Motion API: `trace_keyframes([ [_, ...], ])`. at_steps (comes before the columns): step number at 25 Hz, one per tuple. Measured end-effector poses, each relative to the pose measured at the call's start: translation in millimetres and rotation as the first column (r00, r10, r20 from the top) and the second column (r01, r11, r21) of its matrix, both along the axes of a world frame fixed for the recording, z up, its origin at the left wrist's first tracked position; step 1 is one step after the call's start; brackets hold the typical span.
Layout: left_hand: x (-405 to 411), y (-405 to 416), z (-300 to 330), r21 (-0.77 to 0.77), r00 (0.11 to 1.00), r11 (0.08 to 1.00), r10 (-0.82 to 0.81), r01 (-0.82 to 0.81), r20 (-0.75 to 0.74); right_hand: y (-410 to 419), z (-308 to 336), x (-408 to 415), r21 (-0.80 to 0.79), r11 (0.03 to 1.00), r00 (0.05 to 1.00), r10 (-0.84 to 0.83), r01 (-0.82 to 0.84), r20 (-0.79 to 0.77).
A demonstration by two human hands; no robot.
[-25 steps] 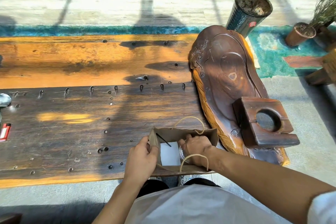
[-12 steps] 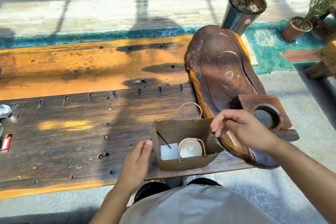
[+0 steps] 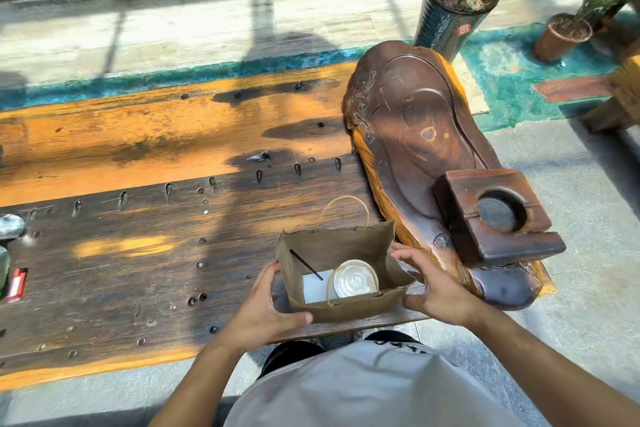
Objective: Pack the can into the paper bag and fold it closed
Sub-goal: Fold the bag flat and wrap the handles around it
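A brown paper bag [image 3: 332,244] with twine handles stands open near the front edge of the wooden table [image 3: 138,253]. Inside it the can [image 3: 354,279] stands upright, its silvery round top facing up, beside a white card and a thin dark stick. My left hand [image 3: 266,308] grips the bag's left side, thumb on the near wall. My right hand [image 3: 433,282] rests against the bag's right side with fingers spread along its edge.
A large carved wooden tea tray [image 3: 415,135] lies just right of the bag, with a square wooden block [image 3: 491,215] with a round hole on it. A red lighter [image 3: 17,284] and a glass object lie at the far left. Potted plants stand on the floor beyond.
My right hand let go of the can inside the bag, lifted out above it, then came down onto the bag's right side. My left hand shifted to grip the left side.
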State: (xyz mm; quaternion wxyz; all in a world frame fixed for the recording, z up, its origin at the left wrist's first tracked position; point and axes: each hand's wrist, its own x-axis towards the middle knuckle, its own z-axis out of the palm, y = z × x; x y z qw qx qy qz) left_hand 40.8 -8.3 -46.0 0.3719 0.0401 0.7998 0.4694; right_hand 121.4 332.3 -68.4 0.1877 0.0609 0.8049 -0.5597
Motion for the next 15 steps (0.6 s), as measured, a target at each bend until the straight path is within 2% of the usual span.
trace_keyframes([
  [4,-5.9,13.0,-5.6,0.07,0.998,0.997,0.023,-0.019,-0.058,-6.7,-2.4,-9.7,0.071,0.997,0.998,-0.028,0.032,-0.058],
  [8,-4.5,9.1,-18.0,0.12,0.997,0.993,0.011,-0.002,-0.078,-9.4,-0.3,-12.0,0.063,0.995,0.995,-0.075,0.079,-0.065],
  [12,-3.6,4.5,-23.7,0.051,0.986,0.994,-0.084,0.093,-0.146,-9.7,-6.4,-12.6,0.066,0.998,0.999,-0.022,0.024,-0.035],
  [15,-6.0,4.0,-23.7,0.003,0.981,0.993,-0.113,0.115,-0.158,-9.5,-6.9,-15.0,0.04,0.998,0.998,-0.053,0.054,-0.023],
])
